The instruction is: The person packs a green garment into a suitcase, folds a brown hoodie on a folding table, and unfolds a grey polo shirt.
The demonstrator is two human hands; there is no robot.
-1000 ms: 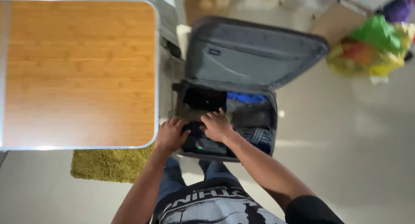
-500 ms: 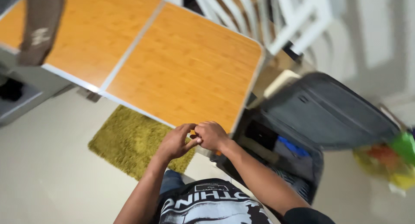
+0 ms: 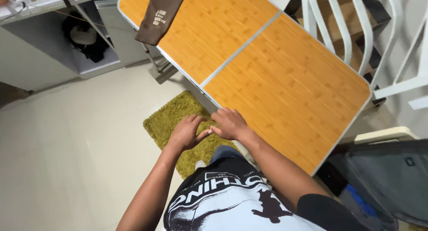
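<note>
Your left hand point(image 3: 185, 134) and right hand point(image 3: 228, 124) are meeting, fingers loosely curled and holding nothing visible, at the near edge of the folding table point(image 3: 285, 84), over the green rug point(image 3: 171, 119). Leaning on that edge risks tipping the table.

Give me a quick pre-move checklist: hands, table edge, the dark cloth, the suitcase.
1. Both hands in view: ok. Left hand and right hand meet fingertip to fingertip at the table's near edge.
2. Hands empty: cannot tell; nothing shows between the fingers.
3. Folding table surface near the hands bare: ok.
4. Dark cloth within reach: not ok; it hangs over the far end.
5. Suitcase open: ok, lid up, at the lower right.
6. Green rug lying flat underfoot: ok.
</note>
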